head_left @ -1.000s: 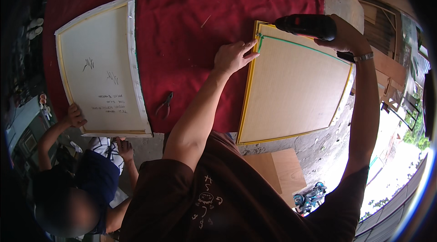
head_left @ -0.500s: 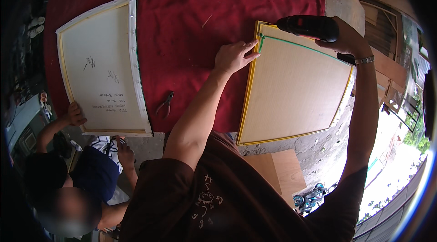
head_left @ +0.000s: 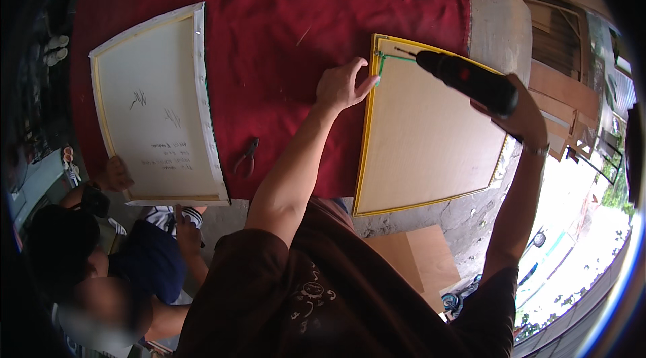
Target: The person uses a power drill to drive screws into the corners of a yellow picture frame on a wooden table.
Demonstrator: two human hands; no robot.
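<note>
My right hand (head_left: 521, 112) grips a black power drill (head_left: 471, 81), its thin bit pointing left above the upper part of a yellow-edged frame (head_left: 364, 149). That frame lies back side up, with a pale backing panel (head_left: 431, 136). Green cord (head_left: 382, 65) is tied at its upper left corner and runs toward the right under the drill. Beside that corner, my left hand (head_left: 342, 85) has its thumb and fingers apart and holds nothing; the thumb tip is at the frame's left edge.
Pliers (head_left: 247, 157) lie on the red cloth (head_left: 282, 102) left of my forearm. Farther left, another person's hand (head_left: 118, 175) rests on a white stretched canvas (head_left: 151, 75). A thin stick (head_left: 303, 36) lies on the cloth. Wooden boards (head_left: 417, 257) stand below the table edge.
The drill has moved right and down, away from the frame's upper left corner, and its bit now shows. My left fingers have lifted off the frame's edge.
</note>
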